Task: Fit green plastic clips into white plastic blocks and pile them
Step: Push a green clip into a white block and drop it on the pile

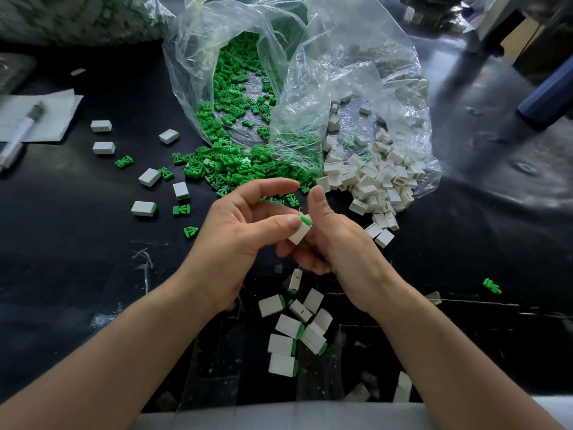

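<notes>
A white plastic block [299,233] with a green clip [305,220] seated in its top end sits between both hands at the centre of the table. My left hand [238,225] presses its thumb on the clip end, index finger raised. My right hand [331,237] cradles the block from behind with curled fingers, thumb pointing up. A heap of loose green clips [235,169] spills from a clear bag. Loose white blocks [372,181] spill from a second bag to the right. Several fitted blocks [294,327] lie piled near the table's front edge.
The clear plastic bags [310,88] stand open behind the hands. A few fitted blocks [144,208] and stray clips [124,162] lie scattered left. A marker on paper [21,131] lies at far left. One clip [492,286] lies far right on the black table [93,274].
</notes>
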Demonstrator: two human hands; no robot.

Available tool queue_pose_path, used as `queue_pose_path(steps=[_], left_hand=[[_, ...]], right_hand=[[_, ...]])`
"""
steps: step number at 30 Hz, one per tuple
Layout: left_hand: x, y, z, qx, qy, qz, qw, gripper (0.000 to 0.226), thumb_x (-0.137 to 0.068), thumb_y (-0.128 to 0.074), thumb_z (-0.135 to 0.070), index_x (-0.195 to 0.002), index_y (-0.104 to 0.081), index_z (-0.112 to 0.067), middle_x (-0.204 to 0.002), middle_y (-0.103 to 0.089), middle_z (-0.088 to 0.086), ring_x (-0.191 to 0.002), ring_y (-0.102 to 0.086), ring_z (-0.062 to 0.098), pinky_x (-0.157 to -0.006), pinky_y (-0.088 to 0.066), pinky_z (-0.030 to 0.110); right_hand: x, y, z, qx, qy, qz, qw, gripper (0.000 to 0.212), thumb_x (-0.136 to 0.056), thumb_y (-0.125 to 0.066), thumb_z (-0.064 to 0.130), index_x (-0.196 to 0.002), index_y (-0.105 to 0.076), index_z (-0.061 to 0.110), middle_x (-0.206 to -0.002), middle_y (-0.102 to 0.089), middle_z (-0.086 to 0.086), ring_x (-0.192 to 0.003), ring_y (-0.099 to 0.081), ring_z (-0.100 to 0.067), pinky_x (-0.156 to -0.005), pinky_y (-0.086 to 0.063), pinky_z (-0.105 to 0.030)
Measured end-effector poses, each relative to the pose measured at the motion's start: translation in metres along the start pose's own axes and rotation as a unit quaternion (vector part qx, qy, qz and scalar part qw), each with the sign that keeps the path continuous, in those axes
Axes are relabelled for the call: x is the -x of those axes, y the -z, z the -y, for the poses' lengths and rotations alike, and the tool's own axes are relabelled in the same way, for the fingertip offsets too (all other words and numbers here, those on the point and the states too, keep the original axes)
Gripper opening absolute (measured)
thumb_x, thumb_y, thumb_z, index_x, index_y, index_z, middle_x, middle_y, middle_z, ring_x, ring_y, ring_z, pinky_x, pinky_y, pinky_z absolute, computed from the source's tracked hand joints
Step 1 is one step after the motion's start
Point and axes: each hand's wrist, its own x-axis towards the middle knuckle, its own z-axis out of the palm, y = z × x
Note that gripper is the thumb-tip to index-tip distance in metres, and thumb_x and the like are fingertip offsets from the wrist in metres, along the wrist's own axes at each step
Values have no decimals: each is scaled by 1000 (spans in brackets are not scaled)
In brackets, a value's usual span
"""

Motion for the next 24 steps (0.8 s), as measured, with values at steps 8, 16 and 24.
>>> queue_pose_path(steps=[8, 16, 24], left_hand=[[-1, 5, -1, -53, -1, 6, 999, 34, -56, -79, -6, -87, -70, -18, -68, -69, 3, -63, -65, 12, -61, -52, 19], [-1, 6, -1, -65, -14, -22, 998, 20, -64, -73, -23, -84, -69, -22, -67, -70, 1, -69, -68, 11, -60, -52, 19], [-6, 12, -2, -29, -18, -100, 994, 31, -60, -65, -38, -86, -66, -22, -63, -69, -1, -64, -66, 9, -52, -49, 18]], right_hand=[[-7, 16, -6, 146, 13, -124, 981, 52, -83, -38, 60, -62, -63, 19, -48, -49, 9, -45, -42, 0, -55, -34, -23], [-14, 49, -14, 404, 47, -304, 862, 14, -86, -62, 27, -98, -68, 20, -89, -52, 5, -83, -52, -13, -73, -34, -21], [-19, 56, -21, 491, -3, -295, 820, 23, -88, -60, 15, -110, -64, 16, -114, -51, -7, -113, -44, -23, -91, -34, -27]])
